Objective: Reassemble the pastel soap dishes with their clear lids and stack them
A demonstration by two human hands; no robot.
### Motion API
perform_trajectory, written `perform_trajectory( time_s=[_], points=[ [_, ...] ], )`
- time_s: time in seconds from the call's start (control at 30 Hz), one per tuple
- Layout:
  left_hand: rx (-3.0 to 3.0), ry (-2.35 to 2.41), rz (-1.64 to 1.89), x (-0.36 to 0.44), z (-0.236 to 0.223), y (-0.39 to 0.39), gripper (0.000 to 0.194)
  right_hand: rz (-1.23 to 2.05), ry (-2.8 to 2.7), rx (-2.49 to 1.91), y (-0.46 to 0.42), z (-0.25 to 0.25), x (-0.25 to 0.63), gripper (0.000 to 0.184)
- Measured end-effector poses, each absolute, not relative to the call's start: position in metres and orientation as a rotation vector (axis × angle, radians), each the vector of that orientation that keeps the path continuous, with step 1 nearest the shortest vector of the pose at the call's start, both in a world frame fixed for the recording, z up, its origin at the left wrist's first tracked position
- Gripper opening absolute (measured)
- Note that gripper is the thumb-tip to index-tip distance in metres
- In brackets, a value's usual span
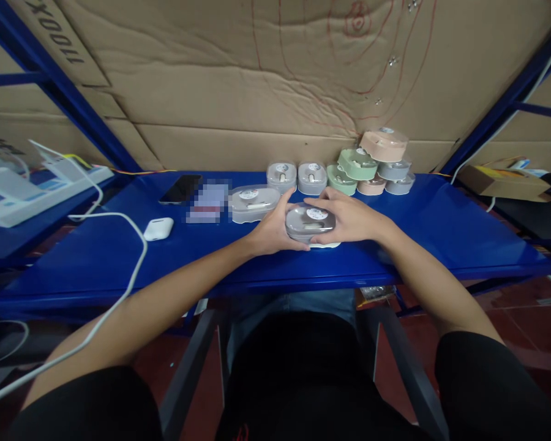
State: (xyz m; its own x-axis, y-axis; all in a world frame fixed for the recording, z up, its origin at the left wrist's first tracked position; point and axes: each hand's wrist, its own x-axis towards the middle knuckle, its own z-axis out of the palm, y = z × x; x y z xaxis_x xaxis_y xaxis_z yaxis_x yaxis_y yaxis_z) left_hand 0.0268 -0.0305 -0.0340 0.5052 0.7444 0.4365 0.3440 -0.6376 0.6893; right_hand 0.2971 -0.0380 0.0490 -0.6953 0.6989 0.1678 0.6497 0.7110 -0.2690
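Note:
A clear plastic case (310, 222) with a round white sticker sits near the front of the blue table (441, 233). My left hand (270, 231) grips its left end and my right hand (349, 217) wraps its right end and top. A thin white piece (325, 245) shows under the case. Just left of it lies a longer clear case (253, 203). Two more clear cases (296, 177) stand behind.
A pile of green, pink and grey cases (371, 166) stands at the back right. A black phone (180, 188), a white earbud case (158, 228) and a white cable (133, 275) lie to the left. Cardboard (257, 79) backs the table. Blue shelf frames flank both sides.

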Motion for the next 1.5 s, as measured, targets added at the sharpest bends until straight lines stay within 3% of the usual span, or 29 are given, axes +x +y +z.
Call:
perform_trajectory(
  time_s=[0.37, 0.9, 1.07, 1.23, 1.33, 1.5],
  points=[
    [2.206, 0.881, 1.001, 0.026, -0.037, -0.028, 0.158, 0.338, -2.686, -1.101, -0.032, 0.048, 0.295, 0.113],
    [2.226, 0.952, 0.936, 0.017, -0.034, -0.026, 0.14, 0.424, -2.765, -1.051, -0.028, 0.036, 0.302, 0.131],
    [2.14, 0.949, 1.107, 0.02, -0.024, -0.029, 0.13, 0.458, -2.573, -0.839, -0.015, 0.039, 0.31, 0.12],
    [2.124, 0.936, 1.315, 0.017, -0.016, -0.024, 0.122, 0.331, -2.356, -0.736, -0.015, 0.039, 0.309, 0.101],
    [2.207, 1.035, 1.451, 0.015, -0.014, -0.018, 0.113, 0.156, -2.247, -0.849, -0.006, 0.037, 0.308, 0.102],
    [2.308, 1.458, 1.529, 0.002, -0.007, -0.008, 0.081, -0.232, -1.992, -1.327, 0.034, 0.045, 0.291, 0.1]
  ],
)
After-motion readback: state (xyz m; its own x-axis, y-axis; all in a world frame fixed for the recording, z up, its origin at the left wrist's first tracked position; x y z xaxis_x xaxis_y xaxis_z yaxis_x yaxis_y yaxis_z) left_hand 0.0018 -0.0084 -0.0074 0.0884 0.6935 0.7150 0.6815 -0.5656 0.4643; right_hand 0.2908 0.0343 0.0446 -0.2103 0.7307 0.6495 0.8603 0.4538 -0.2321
